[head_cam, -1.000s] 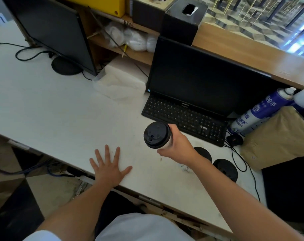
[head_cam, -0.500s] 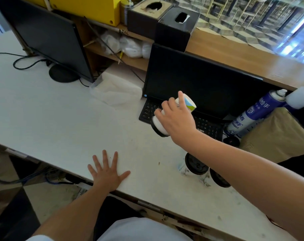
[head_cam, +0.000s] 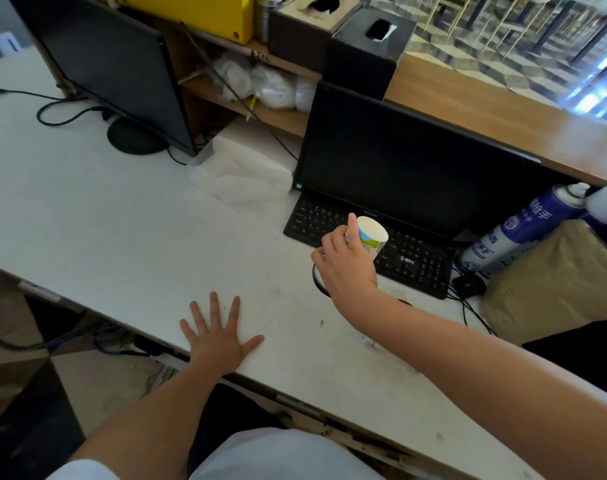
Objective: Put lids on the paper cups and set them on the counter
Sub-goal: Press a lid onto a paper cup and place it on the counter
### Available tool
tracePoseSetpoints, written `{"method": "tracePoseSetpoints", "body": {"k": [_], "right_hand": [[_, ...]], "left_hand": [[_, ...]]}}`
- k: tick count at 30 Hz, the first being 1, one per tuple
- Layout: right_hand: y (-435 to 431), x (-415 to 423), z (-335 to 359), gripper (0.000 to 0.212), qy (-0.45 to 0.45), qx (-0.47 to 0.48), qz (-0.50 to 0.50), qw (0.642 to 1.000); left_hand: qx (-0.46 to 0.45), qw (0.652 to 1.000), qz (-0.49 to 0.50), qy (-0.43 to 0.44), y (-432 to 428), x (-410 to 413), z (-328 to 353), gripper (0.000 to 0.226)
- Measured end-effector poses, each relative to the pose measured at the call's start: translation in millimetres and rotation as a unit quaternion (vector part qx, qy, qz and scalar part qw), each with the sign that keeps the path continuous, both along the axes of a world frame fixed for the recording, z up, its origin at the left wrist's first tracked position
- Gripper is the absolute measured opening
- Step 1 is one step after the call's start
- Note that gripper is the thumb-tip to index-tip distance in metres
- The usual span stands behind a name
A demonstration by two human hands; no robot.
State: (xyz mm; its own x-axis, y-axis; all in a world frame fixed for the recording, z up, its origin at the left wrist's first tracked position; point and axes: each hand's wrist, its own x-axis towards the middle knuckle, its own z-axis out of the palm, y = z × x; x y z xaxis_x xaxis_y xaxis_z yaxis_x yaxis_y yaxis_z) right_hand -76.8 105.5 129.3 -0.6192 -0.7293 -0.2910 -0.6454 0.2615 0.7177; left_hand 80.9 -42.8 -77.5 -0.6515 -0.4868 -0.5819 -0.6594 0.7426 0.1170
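Observation:
My right hand (head_cam: 347, 265) grips a white paper cup (head_cam: 373, 237) with a blue and green print. The cup is tilted, its base pointing up and away over the keyboard, its black lid facing down toward me with only the rim (head_cam: 317, 282) showing below my hand. My left hand (head_cam: 219, 334) lies flat on the white counter (head_cam: 122, 237) with fingers spread and holds nothing. The lidded cups seen earlier on the counter are now hidden behind my right forearm.
A black keyboard (head_cam: 416, 261) and monitor (head_cam: 399, 168) stand right behind the cup. A second monitor (head_cam: 111, 71) is at back left. A blue spray can (head_cam: 517, 230) leans on a brown paper bag (head_cam: 555, 282) at right. Crumpled white paper (head_cam: 239, 174) lies mid-back.
My right hand lifted the lidded cup, tipped it over so the base faces away, then lowered it slightly toward the counter. The left hand stayed flat.

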Motion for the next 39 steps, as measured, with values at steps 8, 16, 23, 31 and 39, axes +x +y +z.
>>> {"method": "tracePoseSetpoints", "body": {"k": [8, 16, 23, 31, 39], "right_hand": [[7.9, -7.9, 34.2, 0.069, -0.007, -0.134, -0.045, 0.990], [23.4, -23.2, 38.4, 0.077, -0.132, -0.531, -0.111, 0.830], [25.5, -8.4, 5.9, 0.076, -0.407, -0.739, -0.239, 0.481], [34.2, 6.6, -17.5, 0.071, -0.456, -0.726, -0.305, 0.414], [43.7, 5.9, -21.9, 0.075, -0.490, -0.707, -0.315, 0.401]], "left_hand": [[-0.001, 1.000, 0.000, -0.002, 0.8, -1.1, 2.2, 0.100], [0.008, 1.000, 0.001, -0.018, 1.2, -3.6, 5.8, 0.101], [0.005, 1.000, -0.002, -0.027, 1.7, -5.0, 8.5, 0.103], [0.009, 0.999, -0.009, -0.044, -1.1, -7.0, 8.3, 0.102], [0.066, 0.995, 0.061, -0.038, -4.2, -17.3, 33.2, 0.101]]}}
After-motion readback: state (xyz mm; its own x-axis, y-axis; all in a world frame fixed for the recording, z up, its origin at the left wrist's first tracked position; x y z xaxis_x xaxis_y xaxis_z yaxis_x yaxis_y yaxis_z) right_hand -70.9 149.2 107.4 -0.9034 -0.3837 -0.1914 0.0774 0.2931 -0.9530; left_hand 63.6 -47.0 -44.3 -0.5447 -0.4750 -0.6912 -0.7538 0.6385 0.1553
